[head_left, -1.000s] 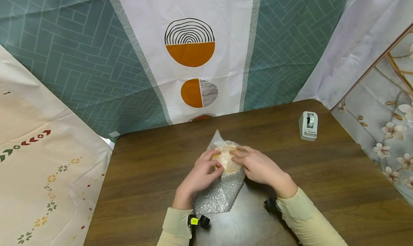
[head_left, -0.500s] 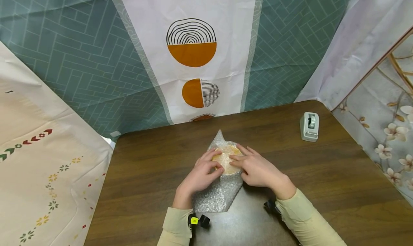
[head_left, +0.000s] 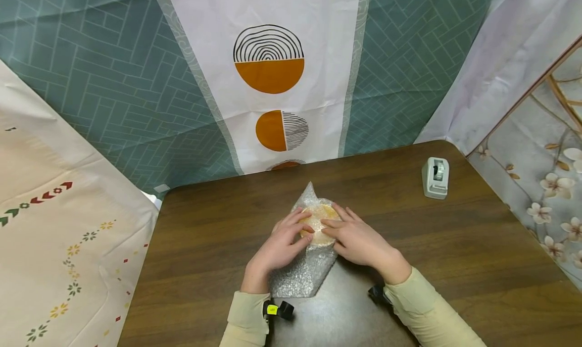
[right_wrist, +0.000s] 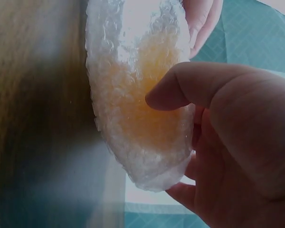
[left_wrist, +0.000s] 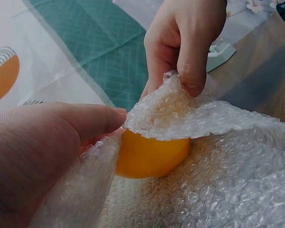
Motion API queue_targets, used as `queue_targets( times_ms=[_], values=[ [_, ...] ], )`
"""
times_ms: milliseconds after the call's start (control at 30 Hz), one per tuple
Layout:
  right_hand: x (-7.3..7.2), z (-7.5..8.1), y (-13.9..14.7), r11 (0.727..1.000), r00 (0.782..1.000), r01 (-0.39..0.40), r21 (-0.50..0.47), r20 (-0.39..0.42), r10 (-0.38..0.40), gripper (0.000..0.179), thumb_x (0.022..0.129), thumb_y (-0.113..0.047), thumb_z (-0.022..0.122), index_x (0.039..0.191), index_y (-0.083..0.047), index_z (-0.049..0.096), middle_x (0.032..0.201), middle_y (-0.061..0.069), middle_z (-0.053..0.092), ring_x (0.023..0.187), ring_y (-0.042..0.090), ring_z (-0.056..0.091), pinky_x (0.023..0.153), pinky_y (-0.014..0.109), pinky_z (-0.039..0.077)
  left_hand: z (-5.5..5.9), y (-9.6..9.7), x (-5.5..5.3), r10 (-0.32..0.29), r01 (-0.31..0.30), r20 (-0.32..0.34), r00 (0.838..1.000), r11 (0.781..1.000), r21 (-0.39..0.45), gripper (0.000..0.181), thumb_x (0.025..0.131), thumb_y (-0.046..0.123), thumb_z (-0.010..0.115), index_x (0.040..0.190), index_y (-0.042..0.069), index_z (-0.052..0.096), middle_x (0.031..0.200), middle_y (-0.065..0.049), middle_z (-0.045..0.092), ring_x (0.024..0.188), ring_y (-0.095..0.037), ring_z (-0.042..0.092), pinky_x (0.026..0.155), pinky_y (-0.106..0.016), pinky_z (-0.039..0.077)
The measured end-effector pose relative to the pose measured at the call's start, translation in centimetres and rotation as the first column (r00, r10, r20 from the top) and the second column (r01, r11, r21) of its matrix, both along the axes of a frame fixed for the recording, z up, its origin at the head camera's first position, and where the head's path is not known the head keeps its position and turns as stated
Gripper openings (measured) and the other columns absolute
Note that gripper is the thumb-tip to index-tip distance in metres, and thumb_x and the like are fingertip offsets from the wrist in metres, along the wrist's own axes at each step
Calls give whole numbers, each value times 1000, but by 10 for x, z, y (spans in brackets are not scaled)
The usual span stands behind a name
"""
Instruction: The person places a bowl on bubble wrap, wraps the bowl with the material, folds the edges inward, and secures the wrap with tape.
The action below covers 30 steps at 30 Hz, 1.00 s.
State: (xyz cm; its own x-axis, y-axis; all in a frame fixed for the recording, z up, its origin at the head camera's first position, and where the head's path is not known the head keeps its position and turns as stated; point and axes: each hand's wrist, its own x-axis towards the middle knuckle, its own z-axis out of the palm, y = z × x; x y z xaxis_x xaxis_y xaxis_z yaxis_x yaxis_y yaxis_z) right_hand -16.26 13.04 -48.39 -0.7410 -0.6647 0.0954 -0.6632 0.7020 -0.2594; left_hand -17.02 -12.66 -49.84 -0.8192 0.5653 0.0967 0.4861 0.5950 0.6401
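In the left wrist view, a yellow object (left_wrist: 152,156) is seen partly bare beneath bubble wrap (left_wrist: 256,166). One edge of the wrap is pinched between thumb and fingers of the right hand (left_wrist: 187,42); another seems pinched by the left hand (left_wrist: 38,149), whose fingers are mostly hidden. In the right wrist view, the wrapped bundle (right_wrist: 133,114) is clasped by the right thumb and fingers, parted by its thickness. In the head view, it is held between both hands above the tabletop (head_left: 209,236). The wrap can be judged light and soft, the object stiffer, perhaps slippery; its padded sides seem best gripped.
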Motion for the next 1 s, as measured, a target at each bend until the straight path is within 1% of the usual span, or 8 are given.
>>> queue_targets(
  times_ms=[167,300,500,567,633,733,833,1000],
  values=[
    [3,-1,-3,999,999,32,-6,6,-32,43,93,-7,67,136,-6,74,151,12,62,157,48,28,124,64,25,1,-4,-1,-5,5,-3,1000,1000,13,38,111,31,59,140,8,67,165,-7,48,162,-25,22,125,-62,21],
    [5,-2,-7,998,998,59,2,7,-59,42,95,-8,68,136,-6,74,152,12,62,157,48,27,125,63,25,3,-10,-1,12,-12,1,1000,998,59,43,111,30,59,148,7,62,164,-9,48,160,-29,29,125,-60,25],
    [10,-2,-11,995,995,98,16,-25,-98,41,96,-8,68,137,-4,73,152,15,61,154,52,31,123,63,29,7,-26,-2,107,-109,28,994,987,114,53,110,25,62,159,8,49,167,-14,42,155,-32,38,122,-56,34],
    [12,-1,-12,994,994,106,26,-36,-105,41,96,-9,69,137,-4,72,153,16,60,153,54,32,122,63,30,8,-36,-3,159,-164,55,986,981,102,56,110,24,62,162,8,46,165,-15,44,153,-31,41,122,-54,35],
    [13,-1,-14,993,993,114,35,-41,-112,41,96,-8,70,137,-3,72,153,16,60,153,55,32,122,63,30,8,-47,-3,201,-211,107,974,974,86,58,109,21,63,163,8,44,160,-17,50,145,-33,50,117,-54,42],
    [15,-1,-16,991,992,124,42,-44,-122,40,97,-9,70,136,-2,72,153,17,59,153,55,31,122,63,31,8,-64,-1,242,-251,192,951,968,26,59,108,23,64,162,7,44,137,-14,65,121,-29,65,102,-50,52],
    [16,-2,-18,989,990,139,53,-43,-137,41,97,-10,70,137,-2,71,154,17,58,153,55,29,123,61,30,8,-78,2,241,-244,284,928,969,-27,60,107,26,66,160,5,47,110,-5,69,96,-20,65,85,-42,54],
    [17,-4,-21,986,986,155,53,-64,-152,42,96,-11,71,137,-1,71,154,18,59,153,56,30,123,60,31,8,-91,4,222,-210,379,898,975,-72,63,101,27,74,155,4,53,91,-1,63,81,-16,57,73,-36,48]
  ],
)
